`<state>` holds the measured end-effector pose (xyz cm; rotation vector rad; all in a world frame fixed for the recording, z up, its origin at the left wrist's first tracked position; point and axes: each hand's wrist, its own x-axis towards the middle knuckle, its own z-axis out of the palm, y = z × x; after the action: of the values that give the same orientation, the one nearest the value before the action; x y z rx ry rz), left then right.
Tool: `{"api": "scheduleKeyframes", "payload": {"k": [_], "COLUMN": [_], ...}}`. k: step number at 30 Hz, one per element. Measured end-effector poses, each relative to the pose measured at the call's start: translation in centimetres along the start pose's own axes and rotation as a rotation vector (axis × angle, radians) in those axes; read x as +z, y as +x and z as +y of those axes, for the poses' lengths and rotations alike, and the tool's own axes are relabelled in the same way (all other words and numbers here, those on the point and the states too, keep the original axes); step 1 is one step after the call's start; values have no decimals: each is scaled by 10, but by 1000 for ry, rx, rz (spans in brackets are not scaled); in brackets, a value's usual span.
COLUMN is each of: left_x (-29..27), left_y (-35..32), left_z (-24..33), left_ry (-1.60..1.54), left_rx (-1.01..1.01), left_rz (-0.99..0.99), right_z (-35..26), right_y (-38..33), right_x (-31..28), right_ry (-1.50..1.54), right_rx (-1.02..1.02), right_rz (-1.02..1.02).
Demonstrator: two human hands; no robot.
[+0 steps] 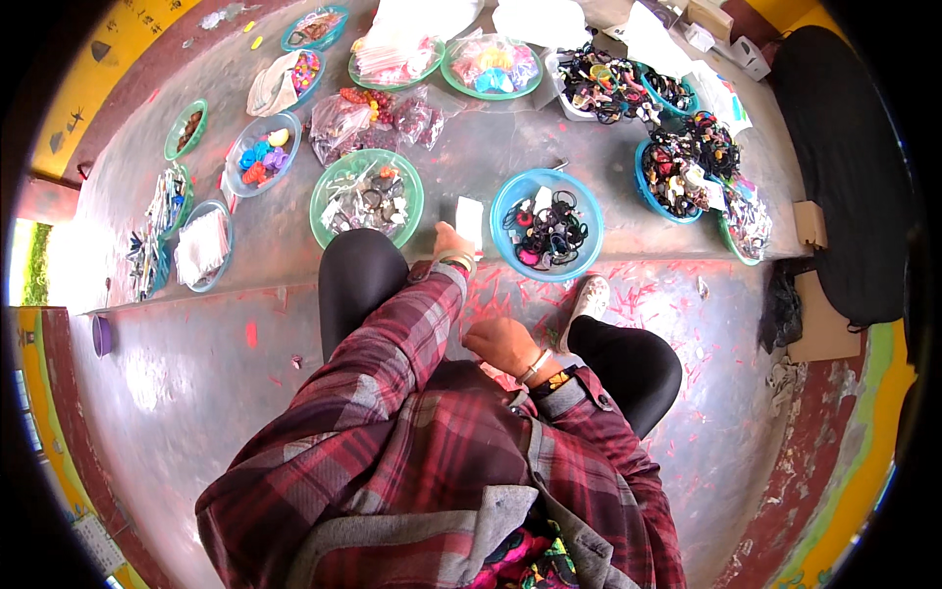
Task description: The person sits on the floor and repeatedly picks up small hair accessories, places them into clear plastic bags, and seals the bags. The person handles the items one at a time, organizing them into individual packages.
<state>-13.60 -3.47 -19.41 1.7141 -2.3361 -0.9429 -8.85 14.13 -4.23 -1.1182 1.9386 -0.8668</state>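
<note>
My left hand reaches forward between the two nearest basins, its fingers curled and mostly hidden from above. Right beside it is a small white card; I cannot tell whether the fingers touch it. Closer to my body, my right hand is closed, and whatever it may hold does not show. A green basin just beyond my left knee has small clear packets and dark bands in it. To the right, a blue basin holds black hair ties, some with pink and pale pieces.
Clear bags with red pieces lie behind the green basin. Baskets of colourful pieces and white packets stand left. Heaped hair ties fill containers at back right. Red scraps litter the lower floor near my shoe.
</note>
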Motion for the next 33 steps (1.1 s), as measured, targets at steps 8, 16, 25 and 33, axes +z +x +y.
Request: {"api": "scheduleKeyframes", "payload": {"k": [8,16,25,33], "left_x": [27,-116,-150,-140], "left_y": [54,-75,-150,-142], "left_z": [-53,25,-25,-35], "left_ry": [-851,-1307,-1074,-1269], "left_rx": [-233,-27,326,62], "left_rz": [-325,-799,-857,-1067], "right_z": [25,34,-11,-15], "right_y": [8,16,-3,-12], "right_x": [22,-23,-13,-13], "right_ry": [-157,388,965,627], "right_rx": [-169,158,87,126], "right_rz": [78,674,625,642]}}
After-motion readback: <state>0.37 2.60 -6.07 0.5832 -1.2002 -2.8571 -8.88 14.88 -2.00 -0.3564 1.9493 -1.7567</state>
